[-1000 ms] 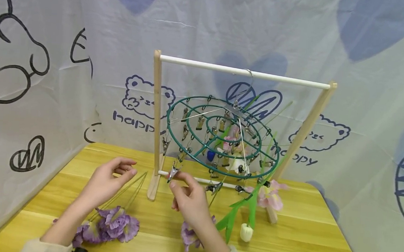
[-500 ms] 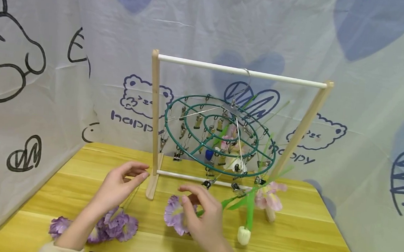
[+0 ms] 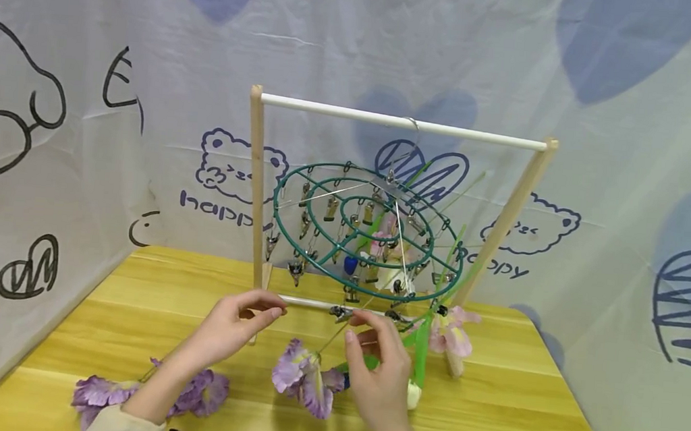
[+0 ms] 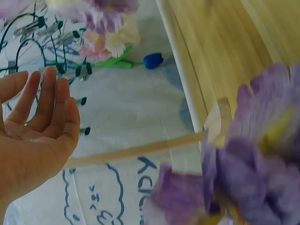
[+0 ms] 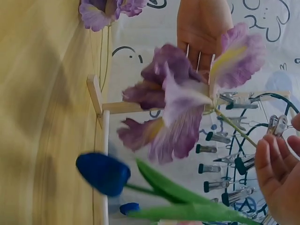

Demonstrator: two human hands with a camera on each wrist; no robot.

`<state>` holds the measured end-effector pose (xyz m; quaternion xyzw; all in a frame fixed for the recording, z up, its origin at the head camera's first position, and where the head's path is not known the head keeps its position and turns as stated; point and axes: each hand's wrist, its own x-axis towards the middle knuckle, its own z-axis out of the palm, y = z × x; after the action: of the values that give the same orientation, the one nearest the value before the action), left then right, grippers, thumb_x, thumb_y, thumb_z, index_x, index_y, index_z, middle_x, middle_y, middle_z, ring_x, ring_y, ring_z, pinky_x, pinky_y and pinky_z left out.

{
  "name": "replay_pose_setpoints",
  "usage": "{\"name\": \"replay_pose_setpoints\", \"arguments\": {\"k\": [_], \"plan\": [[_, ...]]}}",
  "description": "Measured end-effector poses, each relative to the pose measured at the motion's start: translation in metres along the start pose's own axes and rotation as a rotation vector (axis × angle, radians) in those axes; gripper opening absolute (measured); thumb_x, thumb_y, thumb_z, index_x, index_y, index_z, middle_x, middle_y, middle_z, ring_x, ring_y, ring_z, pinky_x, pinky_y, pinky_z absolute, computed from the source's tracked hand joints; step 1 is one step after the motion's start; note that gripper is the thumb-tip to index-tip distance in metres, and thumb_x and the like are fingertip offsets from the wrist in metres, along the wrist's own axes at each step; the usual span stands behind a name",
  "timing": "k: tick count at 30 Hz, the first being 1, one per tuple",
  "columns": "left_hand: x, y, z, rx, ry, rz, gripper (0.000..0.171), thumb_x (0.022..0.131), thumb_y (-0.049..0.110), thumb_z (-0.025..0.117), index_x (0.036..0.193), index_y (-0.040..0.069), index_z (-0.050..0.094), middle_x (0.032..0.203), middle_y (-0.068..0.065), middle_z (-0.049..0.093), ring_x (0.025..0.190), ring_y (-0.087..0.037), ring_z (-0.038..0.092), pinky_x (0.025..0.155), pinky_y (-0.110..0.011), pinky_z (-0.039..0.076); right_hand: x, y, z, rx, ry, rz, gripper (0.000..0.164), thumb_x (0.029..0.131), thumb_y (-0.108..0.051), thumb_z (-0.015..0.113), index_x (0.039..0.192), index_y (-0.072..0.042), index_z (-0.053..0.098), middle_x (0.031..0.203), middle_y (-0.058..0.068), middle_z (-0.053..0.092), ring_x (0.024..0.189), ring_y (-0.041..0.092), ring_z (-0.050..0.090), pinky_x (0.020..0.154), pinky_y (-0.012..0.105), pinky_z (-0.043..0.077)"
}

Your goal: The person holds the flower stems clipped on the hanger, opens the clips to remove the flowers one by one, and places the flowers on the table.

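My left hand [image 3: 233,325] is held above the table left of centre, fingers loosely bent, with nothing in its grasp. In the left wrist view, its relaxed fingers spread slightly. My right hand [image 3: 379,360] is raised near a metal clip [image 3: 340,314] at the hanger's front edge. Its thumb and fingertips are apart and loosely curved; contact with the clip is unclear. Left of this hand hangs a purple iris [image 3: 308,378], its thin stem rising toward the clip and fingers. A blue tulip [image 5: 103,173] with green leaves is also near the right hand.
A round green clip hanger [image 3: 351,260] hangs tilted from a wooden stand's white bar [image 3: 329,109]. More purple flowers [image 3: 203,394] lie front left on the wooden table [image 3: 488,416]. A pink flower [image 3: 452,332] and a white tulip [image 3: 413,395] hang at right.
My right hand has let go of a clip at the hanger's left front and moved right, toward another clip. My left hand has shifted right. The purple iris and the hanger's clips have swung.
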<state>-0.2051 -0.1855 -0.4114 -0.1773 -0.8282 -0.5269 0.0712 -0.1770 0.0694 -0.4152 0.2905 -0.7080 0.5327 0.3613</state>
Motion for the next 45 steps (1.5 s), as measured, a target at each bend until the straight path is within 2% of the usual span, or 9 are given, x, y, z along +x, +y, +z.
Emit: {"name": "replay_pose_setpoints", "arguments": {"k": [5, 7, 10, 13, 19, 23, 27, 34, 45], "plan": [[0.009, 0.001, 0.015, -0.028, -0.077, 0.052, 0.024, 0.107, 0.027, 0.062, 0.121, 0.014, 0.076, 0.117, -0.003, 0.076, 0.095, -0.018, 0.069, 0.080, -0.029, 0.056, 0.003, 0.001, 0.003, -0.042, -0.055, 0.153, 0.041, 0.093, -0.002, 0.074, 0.133, -0.008, 0.066, 0.110, 0.005, 0.066, 0.080, 0.012, 0.063, 0.064, 0.027, 0.059], [0.012, 0.003, 0.020, -0.045, -0.107, 0.076, 0.026, 0.107, 0.026, 0.060, 0.123, 0.013, 0.076, 0.118, -0.005, 0.076, 0.096, -0.020, 0.071, 0.079, -0.030, 0.057, 0.005, 0.002, 0.005, -0.046, -0.079, 0.177, 0.041, 0.094, -0.004, 0.075, 0.133, -0.010, 0.066, 0.110, 0.006, 0.065, 0.079, 0.011, 0.062, 0.064, 0.026, 0.059], [0.015, 0.005, 0.027, -0.083, -0.149, 0.089, 0.029, 0.108, 0.025, 0.060, 0.126, 0.009, 0.075, 0.118, -0.007, 0.076, 0.099, -0.024, 0.073, 0.081, -0.028, 0.059, 0.008, 0.003, 0.007, -0.035, -0.105, 0.170, 0.038, 0.094, -0.004, 0.075, 0.131, -0.007, 0.067, 0.112, 0.008, 0.065, 0.078, 0.012, 0.062, 0.062, 0.026, 0.059], [0.017, 0.007, 0.032, -0.105, -0.169, 0.090, 0.029, 0.107, 0.023, 0.062, 0.127, 0.006, 0.073, 0.115, -0.007, 0.077, 0.104, -0.023, 0.074, 0.086, -0.028, 0.059, 0.009, 0.004, 0.008, -0.024, -0.122, 0.162, 0.034, 0.094, -0.005, 0.075, 0.128, -0.006, 0.068, 0.114, 0.008, 0.065, 0.078, 0.012, 0.063, 0.061, 0.026, 0.058], [0.015, 0.010, 0.036, -0.096, -0.173, 0.093, 0.024, 0.104, 0.022, 0.066, 0.121, 0.009, 0.076, 0.097, 0.001, 0.079, 0.091, -0.016, 0.073, 0.081, -0.029, 0.059, 0.009, 0.005, 0.009, -0.020, -0.136, 0.176, 0.031, 0.094, -0.008, 0.076, 0.125, -0.011, 0.070, 0.112, 0.005, 0.065, 0.079, 0.012, 0.063, 0.061, 0.028, 0.058], [0.013, 0.011, 0.037, -0.062, -0.175, 0.103, 0.018, 0.103, 0.021, 0.068, 0.114, 0.011, 0.079, 0.090, 0.003, 0.077, 0.083, -0.014, 0.071, 0.072, -0.029, 0.059, 0.009, 0.005, 0.010, -0.047, -0.134, 0.147, 0.030, 0.093, -0.013, 0.078, 0.123, -0.012, 0.070, 0.108, 0.005, 0.066, 0.077, 0.017, 0.064, 0.059, 0.030, 0.058], [0.012, 0.014, 0.037, -0.072, -0.192, 0.087, 0.014, 0.101, 0.017, 0.069, 0.108, 0.009, 0.079, 0.087, 0.001, 0.076, 0.077, -0.015, 0.070, 0.066, -0.029, 0.059, 0.011, 0.004, 0.010, -0.067, -0.120, 0.152, 0.030, 0.091, -0.016, 0.082, 0.119, -0.011, 0.071, 0.104, 0.001, 0.067, 0.077, 0.020, 0.065, 0.059, 0.028, 0.058], [0.010, 0.016, 0.039, -0.100, -0.234, 0.042, 0.012, 0.100, 0.009, 0.068, 0.106, 0.004, 0.077, 0.087, -0.003, 0.076, 0.077, -0.015, 0.070, 0.067, -0.027, 0.058, 0.012, 0.005, 0.010, -0.098, -0.078, 0.232, 0.017, 0.092, -0.017, 0.081, 0.106, -0.012, 0.074, 0.092, -0.004, 0.069, 0.075, 0.011, 0.064, 0.060, 0.025, 0.055], [0.007, 0.017, 0.039, -0.112, -0.197, -0.018, 0.014, 0.100, 0.015, 0.069, 0.106, 0.004, 0.074, 0.087, -0.004, 0.075, 0.079, -0.019, 0.069, 0.069, -0.027, 0.056, 0.011, 0.008, 0.006, -0.039, -0.076, 0.342, 0.011, 0.096, -0.013, 0.075, 0.106, -0.012, 0.078, 0.096, 0.000, 0.075, 0.077, 0.015, 0.066, 0.064, 0.027, 0.057]]}}
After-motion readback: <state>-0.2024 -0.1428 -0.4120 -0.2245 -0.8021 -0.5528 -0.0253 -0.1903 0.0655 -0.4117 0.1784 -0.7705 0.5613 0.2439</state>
